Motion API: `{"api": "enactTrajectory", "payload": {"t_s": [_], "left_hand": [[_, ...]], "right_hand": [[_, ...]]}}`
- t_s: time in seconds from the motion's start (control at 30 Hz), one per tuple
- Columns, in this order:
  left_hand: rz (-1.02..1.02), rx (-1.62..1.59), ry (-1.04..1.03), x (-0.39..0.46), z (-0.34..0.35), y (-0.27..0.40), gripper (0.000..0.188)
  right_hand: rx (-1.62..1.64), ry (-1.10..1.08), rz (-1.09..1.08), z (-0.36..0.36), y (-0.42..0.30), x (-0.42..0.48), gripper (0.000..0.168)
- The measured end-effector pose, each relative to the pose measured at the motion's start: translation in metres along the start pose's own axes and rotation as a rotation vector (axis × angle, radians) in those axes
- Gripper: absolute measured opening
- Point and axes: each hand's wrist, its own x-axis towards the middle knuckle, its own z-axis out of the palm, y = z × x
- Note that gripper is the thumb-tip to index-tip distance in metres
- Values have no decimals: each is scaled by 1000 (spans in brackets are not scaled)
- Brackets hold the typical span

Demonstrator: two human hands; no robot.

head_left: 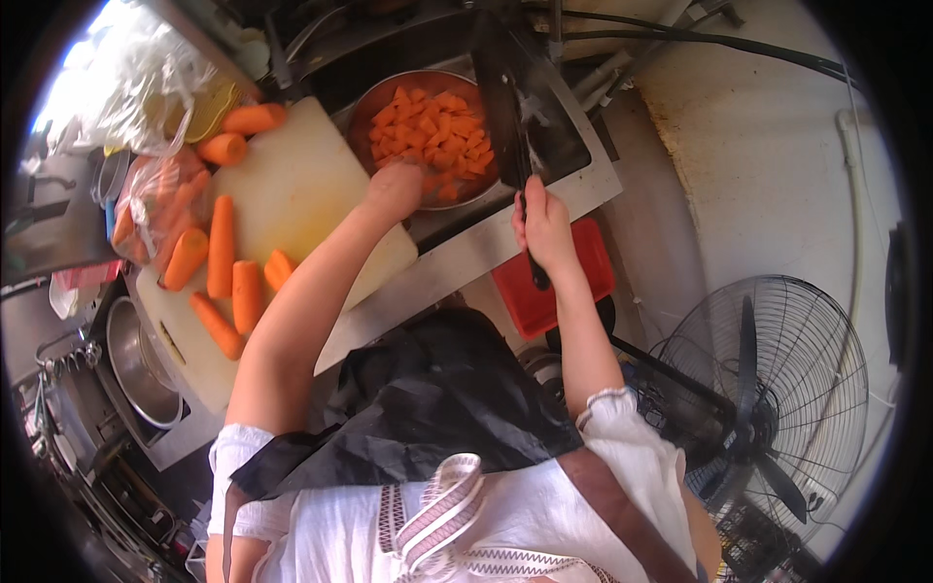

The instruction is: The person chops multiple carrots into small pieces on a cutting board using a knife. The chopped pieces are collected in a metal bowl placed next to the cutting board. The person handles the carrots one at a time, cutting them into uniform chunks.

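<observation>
My left hand (397,188) is at the near left rim of a round metal bowl (364,98) of cut carrot pieces (434,131); its fingertips are over the pieces, and whether they grip any is hidden. My right hand (543,222) grips the black handle of a large, dark-bladed kitchen knife (508,109), held to the right of the bowl. Left of my left hand lies a pale cutting board (291,175) with a yellow stain. Whole peeled carrots (221,248) lie on its left part, and a shorter carrot piece (279,270) is beside my left forearm.
A plastic bag of carrots (164,204) lies at the board's left edge. A steel bowl (138,357) stands left of the board. The bowl of pieces sits in a sink (576,146). Below the counter edge is a red tray (557,280); a caged fan (758,408) stands to the right.
</observation>
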Motion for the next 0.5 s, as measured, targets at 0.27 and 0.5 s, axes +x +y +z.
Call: {"api": "enactTrajectory", "payload": {"t_s": [0.27, 0.5], "left_hand": [[-45, 196, -135, 69, 102, -19, 28], [30, 119, -577, 70, 47, 10, 39]], "right_hand": [[27, 23, 129, -40, 26, -8, 45], [172, 54, 147, -45, 27, 6, 49]]}}
